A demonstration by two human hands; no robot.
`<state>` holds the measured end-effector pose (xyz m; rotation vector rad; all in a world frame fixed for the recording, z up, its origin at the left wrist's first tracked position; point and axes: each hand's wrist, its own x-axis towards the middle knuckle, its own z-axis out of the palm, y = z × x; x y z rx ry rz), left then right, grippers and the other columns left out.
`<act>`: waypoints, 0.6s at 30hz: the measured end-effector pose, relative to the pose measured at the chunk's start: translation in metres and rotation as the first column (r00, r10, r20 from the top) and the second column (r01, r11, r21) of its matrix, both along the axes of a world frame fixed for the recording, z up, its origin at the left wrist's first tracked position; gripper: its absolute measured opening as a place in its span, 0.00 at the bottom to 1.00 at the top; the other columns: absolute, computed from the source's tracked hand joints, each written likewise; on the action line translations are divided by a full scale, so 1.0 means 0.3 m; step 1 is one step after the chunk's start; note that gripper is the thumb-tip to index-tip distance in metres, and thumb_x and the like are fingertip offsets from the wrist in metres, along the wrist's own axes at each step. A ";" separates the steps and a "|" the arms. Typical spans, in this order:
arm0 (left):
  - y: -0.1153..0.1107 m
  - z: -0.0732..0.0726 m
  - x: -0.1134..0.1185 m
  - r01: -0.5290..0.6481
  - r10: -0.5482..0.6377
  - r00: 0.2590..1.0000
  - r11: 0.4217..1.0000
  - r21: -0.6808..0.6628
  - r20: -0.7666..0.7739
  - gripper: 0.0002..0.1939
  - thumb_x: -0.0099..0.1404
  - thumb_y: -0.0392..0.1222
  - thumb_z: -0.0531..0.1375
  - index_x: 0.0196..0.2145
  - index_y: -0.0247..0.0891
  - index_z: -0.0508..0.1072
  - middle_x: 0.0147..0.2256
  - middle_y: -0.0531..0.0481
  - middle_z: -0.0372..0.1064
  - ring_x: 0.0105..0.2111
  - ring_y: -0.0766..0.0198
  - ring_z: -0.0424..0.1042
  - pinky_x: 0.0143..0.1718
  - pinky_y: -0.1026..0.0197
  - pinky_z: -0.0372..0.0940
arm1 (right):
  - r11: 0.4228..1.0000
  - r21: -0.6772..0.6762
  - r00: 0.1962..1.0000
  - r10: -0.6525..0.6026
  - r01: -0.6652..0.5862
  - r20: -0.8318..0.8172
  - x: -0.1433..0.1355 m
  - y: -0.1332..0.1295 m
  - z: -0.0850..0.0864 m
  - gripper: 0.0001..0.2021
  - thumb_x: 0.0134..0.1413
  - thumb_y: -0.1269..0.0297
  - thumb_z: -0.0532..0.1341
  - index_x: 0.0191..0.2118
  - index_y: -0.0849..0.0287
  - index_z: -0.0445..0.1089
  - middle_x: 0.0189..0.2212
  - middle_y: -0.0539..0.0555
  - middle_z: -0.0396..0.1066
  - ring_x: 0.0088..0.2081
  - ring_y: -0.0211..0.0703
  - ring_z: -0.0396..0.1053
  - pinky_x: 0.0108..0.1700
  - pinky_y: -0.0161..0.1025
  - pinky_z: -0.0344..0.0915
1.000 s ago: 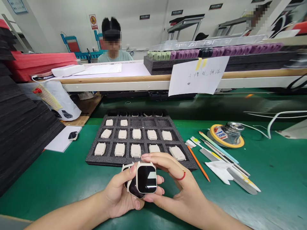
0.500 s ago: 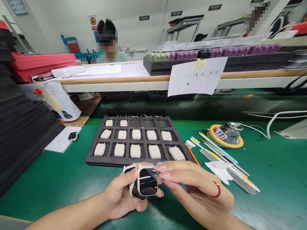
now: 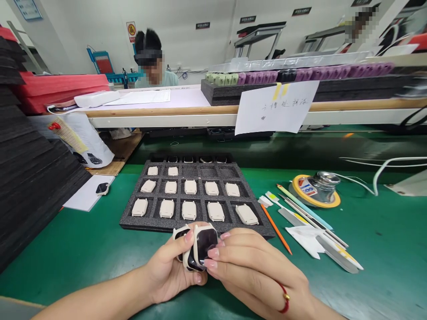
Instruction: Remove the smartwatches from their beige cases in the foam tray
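Observation:
In my left hand (image 3: 171, 266), three smartwatch bodies without straps are held fanned together. They have cream frames and black screens. The thumb presses on the rear ones, and the foremost smartwatch (image 3: 206, 243) faces up to the right. My right hand (image 3: 247, 262), with a red cord ring on one finger, has its fingertips closed on the right edge of that front smartwatch. Its thumb is hidden behind. Just beyond both hands lies a dark foam tray (image 3: 196, 227) whose pockets hold several cream watch bodies (image 3: 189, 210), backs up.
To the right lie an orange stick (image 3: 278, 233), knives and tools (image 3: 307, 218), a white wipe (image 3: 302, 238) and a yellow tape roll with a glass jar (image 3: 315, 190). At left, another watch (image 3: 102, 189) rests on white card beside stacked black foam (image 3: 30, 178). A person sits behind the shelf.
My right hand has moved left and inward, its fingertips now over the front smartwatch's edge. The front smartwatch has turned slightly. A clear film-like sheet near the right fingertips no longer shows.

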<state>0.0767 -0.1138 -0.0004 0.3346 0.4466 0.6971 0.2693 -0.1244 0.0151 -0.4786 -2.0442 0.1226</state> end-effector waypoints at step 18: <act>0.002 -0.004 0.020 -0.106 0.106 0.983 0.994 0.008 -0.149 0.16 0.56 0.47 0.71 0.37 0.34 0.77 0.29 0.49 0.72 0.23 0.73 0.66 0.16 0.75 0.51 | 0.907 -0.419 0.993 -0.074 0.028 -0.092 -0.036 0.010 -0.007 0.26 0.50 0.64 0.71 0.55 0.52 0.65 0.35 0.50 0.73 0.32 0.40 0.69 0.34 0.36 0.71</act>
